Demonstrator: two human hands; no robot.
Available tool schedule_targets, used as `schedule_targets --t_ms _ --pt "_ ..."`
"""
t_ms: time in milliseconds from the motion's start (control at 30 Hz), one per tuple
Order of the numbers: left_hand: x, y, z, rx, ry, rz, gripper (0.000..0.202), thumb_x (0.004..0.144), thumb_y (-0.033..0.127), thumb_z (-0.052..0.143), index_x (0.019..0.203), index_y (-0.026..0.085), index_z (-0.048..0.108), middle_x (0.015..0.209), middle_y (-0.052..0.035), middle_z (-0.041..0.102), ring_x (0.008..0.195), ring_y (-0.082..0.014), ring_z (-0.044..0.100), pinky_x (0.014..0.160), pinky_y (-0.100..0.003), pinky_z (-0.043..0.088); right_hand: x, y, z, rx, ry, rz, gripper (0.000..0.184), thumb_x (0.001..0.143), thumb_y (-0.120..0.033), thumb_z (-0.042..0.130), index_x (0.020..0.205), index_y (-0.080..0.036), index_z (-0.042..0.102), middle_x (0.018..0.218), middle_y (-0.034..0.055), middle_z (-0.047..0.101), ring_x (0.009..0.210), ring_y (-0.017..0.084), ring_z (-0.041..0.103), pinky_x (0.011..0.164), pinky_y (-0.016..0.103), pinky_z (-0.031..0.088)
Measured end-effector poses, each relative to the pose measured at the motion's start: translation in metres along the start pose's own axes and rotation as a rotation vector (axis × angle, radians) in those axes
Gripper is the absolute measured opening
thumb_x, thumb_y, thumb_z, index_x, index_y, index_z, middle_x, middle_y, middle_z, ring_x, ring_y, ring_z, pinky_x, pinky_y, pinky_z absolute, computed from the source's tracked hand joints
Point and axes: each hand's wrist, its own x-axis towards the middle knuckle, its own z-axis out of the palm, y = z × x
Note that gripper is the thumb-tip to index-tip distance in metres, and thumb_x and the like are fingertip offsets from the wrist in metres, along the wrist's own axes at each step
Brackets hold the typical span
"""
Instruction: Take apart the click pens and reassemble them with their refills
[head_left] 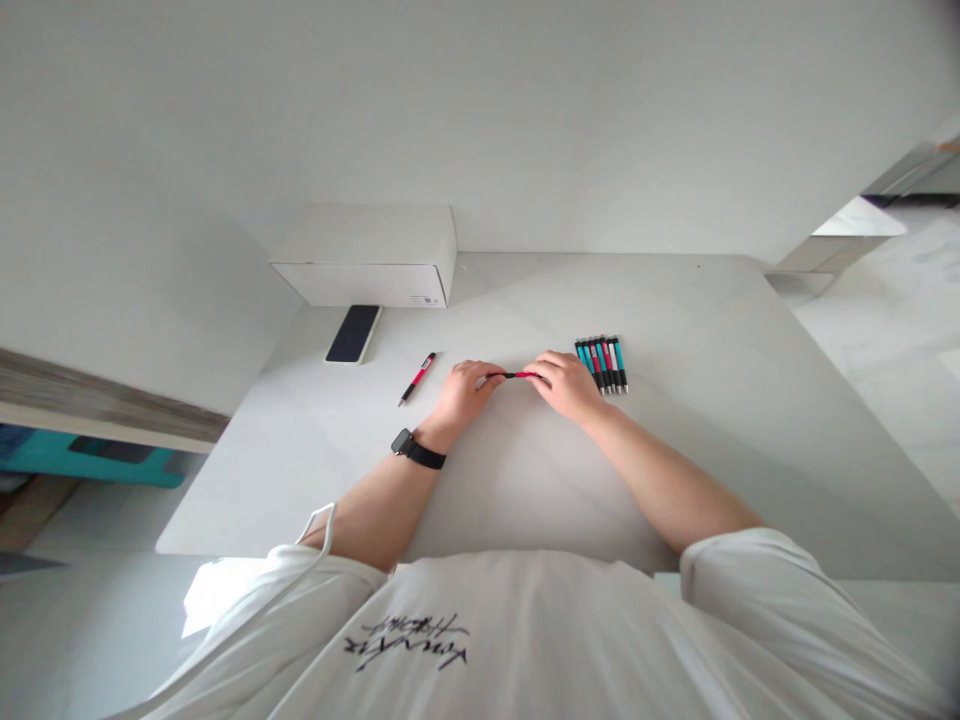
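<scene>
Pen (517, 375) (red-black) spans left-right, left hand (461, 392) and right hand (571, 386) fingers pinching its ends.

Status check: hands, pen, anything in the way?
Left hand and right hand both pinching red pen over table. Pen row just beside right hand. Spare pen lies apart, left.

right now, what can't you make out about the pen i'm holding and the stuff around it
Head view only:
red pen: both ends hidden inside the left hand and right hand.
row of pens: too small to count.
box label: too small to read.
</scene>
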Motion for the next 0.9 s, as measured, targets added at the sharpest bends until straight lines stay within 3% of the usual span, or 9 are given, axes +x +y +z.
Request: schedule_targets --t_ms 200,400,600,667,767,900 --pt "0.0000 0.0028 0.0000 -0.032 -0.075 -0.018 0.027 0.104 0.033 0.056 0.094 0.024 0.079 0.094 -0.0037 0.079 0.095 -0.0234 0.071 0.097 -0.039 0.052 -0.0003 -0.0019 -0.0006 -0.015 0.008 -0.009 0.016 0.101 -0.024 0.063 0.109 -0.027 0.076 0.108 0.0073 0.073 0.099 0.026 0.065 0.094 0.041 0.046" --pt "-0.0013 0.0004 0.0007 -0.070 -0.007 -0.008 0.015 0.096 0.030 0.069 0.108 0.024 0.077 0.108 -0.0053 0.078 0.103 -0.0241 0.071 0.097 -0.039 0.055 -0.0002 -0.0011 0.0009 -0.005 -0.021 -0.031 0.019 0.104 -0.030 0.059 0.112 -0.026 0.076 0.103 0.0073 0.075 0.096 0.025 0.066 0.093 0.041 0.046" --pt "-0.0040 0.0013 -0.0015 -0.098 0.068 -0.024 0.031 0.100 0.041 0.066 0.126 0.023 0.067 0.113 -0.0070 0.075 0.105 -0.0220 0.070 0.095 -0.036 0.054 -0.0005 -0.0014 -0.0018 0.031 0.021 0.004 0.021 0.105 -0.032 0.057 0.113 -0.028 0.076 0.105 0.0071 0.075 0.099 0.025 0.067 0.095 0.041 0.046" --pt "-0.0038 0.0017 -0.0027 -0.059 0.035 -0.037 0.029 0.106 0.044 0.054 0.115 0.022 0.070 0.106 -0.0070 0.075 0.098 -0.0215 0.070 0.089 -0.034 0.054 -0.0007 -0.0015 -0.0028 0.033 0.026 0.005 0.021 0.105 -0.032 0.057 0.114 -0.028 0.076 0.106 0.0071 0.075 0.100 0.025 0.067 0.095 0.041 0.047" --pt "-0.0028 0.0012 -0.0031 -0.008 -0.036 -0.038 0.040 0.109 0.044 0.043 0.091 0.021 0.070 0.089 -0.0060 0.073 0.087 -0.0209 0.068 0.081 -0.033 0.052 -0.0007 -0.0013 -0.0024 0.034 0.025 0.002 0.020 0.104 -0.033 0.058 0.113 -0.028 0.076 0.105 0.0069 0.075 0.099 0.025 0.067 0.094 0.041 0.047" --pt "-0.0030 0.0002 -0.0008 -0.032 -0.036 -0.037 0.026 0.105 0.036 0.051 0.097 0.021 0.071 0.091 -0.0048 0.073 0.084 -0.0192 0.066 0.076 -0.031 0.051 -0.0005 0.0004 -0.0011 0.037 0.016 0.008 0.019 0.104 -0.032 0.059 0.111 -0.028 0.076 0.104 0.0059 0.075 0.098 0.024 0.068 0.093 0.040 0.047"
